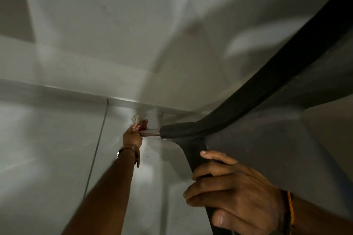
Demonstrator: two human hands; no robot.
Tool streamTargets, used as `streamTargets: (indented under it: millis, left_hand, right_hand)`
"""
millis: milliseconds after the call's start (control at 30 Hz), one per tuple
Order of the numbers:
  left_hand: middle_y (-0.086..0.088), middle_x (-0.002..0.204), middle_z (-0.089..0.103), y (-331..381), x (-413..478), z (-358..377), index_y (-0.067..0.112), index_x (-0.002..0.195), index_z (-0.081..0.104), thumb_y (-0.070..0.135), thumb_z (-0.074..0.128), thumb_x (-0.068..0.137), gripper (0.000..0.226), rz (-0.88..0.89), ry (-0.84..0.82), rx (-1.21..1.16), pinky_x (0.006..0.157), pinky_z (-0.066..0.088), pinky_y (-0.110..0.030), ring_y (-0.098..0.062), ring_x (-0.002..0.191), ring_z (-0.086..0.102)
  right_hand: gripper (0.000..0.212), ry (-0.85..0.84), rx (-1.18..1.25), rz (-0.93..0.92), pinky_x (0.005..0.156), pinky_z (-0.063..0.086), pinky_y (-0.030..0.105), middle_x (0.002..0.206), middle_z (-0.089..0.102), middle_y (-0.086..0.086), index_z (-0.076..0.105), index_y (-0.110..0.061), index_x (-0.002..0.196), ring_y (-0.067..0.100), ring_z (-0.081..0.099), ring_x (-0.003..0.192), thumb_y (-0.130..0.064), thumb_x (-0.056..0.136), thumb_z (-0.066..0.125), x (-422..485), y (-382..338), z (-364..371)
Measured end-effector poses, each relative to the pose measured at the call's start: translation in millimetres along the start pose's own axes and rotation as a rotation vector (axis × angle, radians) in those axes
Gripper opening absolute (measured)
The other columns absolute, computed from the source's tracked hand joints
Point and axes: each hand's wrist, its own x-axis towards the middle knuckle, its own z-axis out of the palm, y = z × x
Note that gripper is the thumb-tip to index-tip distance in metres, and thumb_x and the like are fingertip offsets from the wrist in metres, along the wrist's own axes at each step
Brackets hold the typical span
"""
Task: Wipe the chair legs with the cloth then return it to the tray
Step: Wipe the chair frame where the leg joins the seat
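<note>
A dark chair (248, 97) is tipped over, and its black frame runs from the upper right down to the middle of the view. A shiny metal leg (150, 133) sticks out leftwards from the frame's end. My left hand (132, 136) reaches far down and is shut on a reddish-white cloth (140, 123), pressed around the tip of that leg. My right hand (233, 190) grips a black strut of the chair near the lower right. The view is blurred. No tray is in view.
Pale floor tiles (47, 158) with a dark joint line lie on the left. A white wall and skirting (95, 74) rise behind the chair. A watch sits on my left wrist and a thread band on my right.
</note>
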Motion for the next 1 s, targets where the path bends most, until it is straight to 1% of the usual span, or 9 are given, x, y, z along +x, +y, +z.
streamTargets:
  millis: [167,233,333,433,567,667,733,833,1000]
  left_hand:
    - [-0.018,0.101,0.075,18,-26,-7,0.006,0.12,0.075,0.004,0.054,0.097,0.032,-0.008,-0.036,0.058,0.078,0.053,-0.04,-0.031,0.084,0.063]
    - [-0.016,0.106,0.077,31,-59,-10,0.008,0.121,0.075,0.01,0.054,0.098,0.031,0.023,-0.028,0.022,0.084,0.057,-0.038,-0.033,0.095,0.07]
    - [-0.014,0.117,0.075,50,-121,-9,0.007,0.129,0.07,0.002,0.045,0.101,0.038,0.187,-0.058,-0.02,0.08,0.055,-0.023,-0.029,0.106,0.07]
    - [-0.011,0.124,0.072,70,-175,-10,0.011,0.135,0.066,0.004,0.044,0.104,0.039,0.378,-0.026,0.14,0.088,0.055,-0.027,-0.025,0.108,0.068]
    - [0.007,0.13,0.064,82,-214,-17,0.017,0.138,0.064,0.01,0.046,0.106,0.037,0.568,-0.042,0.2,0.089,0.043,0.001,-0.008,0.117,0.06]
    - [0.005,0.125,0.066,72,-201,-19,0.011,0.137,0.064,0.008,0.048,0.106,0.036,0.678,0.018,0.261,0.089,0.041,0.005,-0.007,0.113,0.06]
    - [-0.004,0.126,0.07,57,-170,-19,0.008,0.137,0.064,0.006,0.049,0.105,0.035,0.628,0.005,0.296,0.094,0.044,-0.003,-0.016,0.113,0.064]
    - [-0.013,0.125,0.074,35,-108,-19,0.013,0.134,0.068,0.003,0.053,0.1,0.039,0.353,-0.049,0.275,0.104,0.051,-0.035,-0.032,0.117,0.067]
    - [-0.024,0.125,0.071,11,-9,-14,0.01,0.131,0.068,-0.009,0.053,0.093,0.046,0.086,-0.076,0.37,0.102,0.055,-0.05,-0.041,0.11,0.068]
  right_hand:
    - [0.069,-0.007,0.028,0.023,0.129,0.018,0.042,0.133,0.066,-0.018,0.074,-0.029,0.124,0.008,0.052,0.131,-0.051,0.111,0.011,2,-5,-3]
    - [0.065,-0.005,0.032,0.022,0.129,0.018,0.042,0.132,0.067,-0.017,0.075,-0.028,0.123,0.01,0.053,0.13,-0.049,0.111,0.015,3,-6,-7]
    - [0.049,-0.031,0.026,0.013,0.13,0.015,0.041,0.131,0.068,-0.017,0.074,-0.028,0.124,0.01,0.054,0.129,-0.046,0.109,0.031,3,-7,-11]
    - [0.047,-0.084,0.02,0.032,0.131,0.012,0.039,0.132,0.066,-0.019,0.072,-0.03,0.125,0.008,0.052,0.131,-0.045,0.108,0.031,3,-8,-13]
    - [0.054,-0.121,0.037,0.06,0.13,0.01,0.038,0.134,0.065,-0.021,0.071,-0.032,0.125,0.006,0.049,0.133,-0.049,0.111,0.022,3,-8,-15]
    - [0.06,-0.091,0.041,0.056,0.13,0.011,0.039,0.133,0.065,-0.02,0.072,-0.032,0.124,0.008,0.051,0.132,-0.051,0.111,0.016,2,-8,-11]
    - [0.061,-0.087,0.048,0.075,0.13,0.014,0.041,0.133,0.066,-0.02,0.072,-0.032,0.125,0.008,0.051,0.133,-0.051,0.111,0.016,1,-5,-11]
    - [0.061,-0.087,0.054,0.074,0.13,0.016,0.04,0.134,0.066,-0.021,0.072,-0.032,0.126,0.008,0.051,0.134,-0.05,0.112,0.016,4,-7,-14]
    - [0.041,-0.086,-0.037,0.104,0.124,0.023,0.022,0.139,0.06,-0.015,0.069,-0.038,0.127,-0.008,0.04,0.141,-0.046,0.107,0.033,-1,-3,-5]
